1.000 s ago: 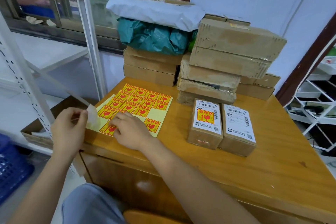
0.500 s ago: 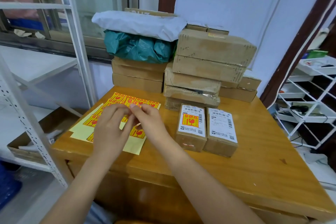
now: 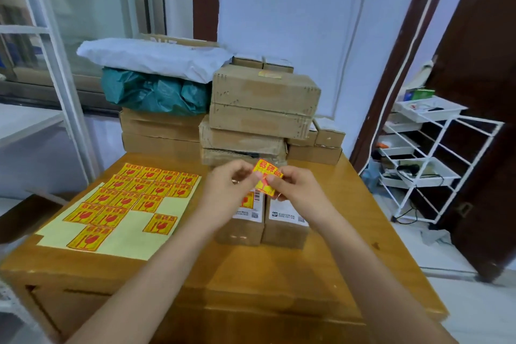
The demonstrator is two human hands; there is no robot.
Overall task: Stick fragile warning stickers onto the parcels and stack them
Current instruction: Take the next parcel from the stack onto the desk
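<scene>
Parcels (image 3: 262, 109) are stacked at the bench's (image 3: 349, 246) far edge; two small boxes (image 3: 284, 227) are set side by side nearer. A sticker sheet (image 3: 117, 220) is laid at left. One sticker (image 3: 266, 180) is pinched above the boxes by fingers of the left hand (image 3: 230, 190) and right hand (image 3: 297, 193).

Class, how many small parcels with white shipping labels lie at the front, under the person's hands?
2. The left parcel, already stickered, lies beside the right parcel near the middle of the table. Both tops are partly hidden.
</scene>
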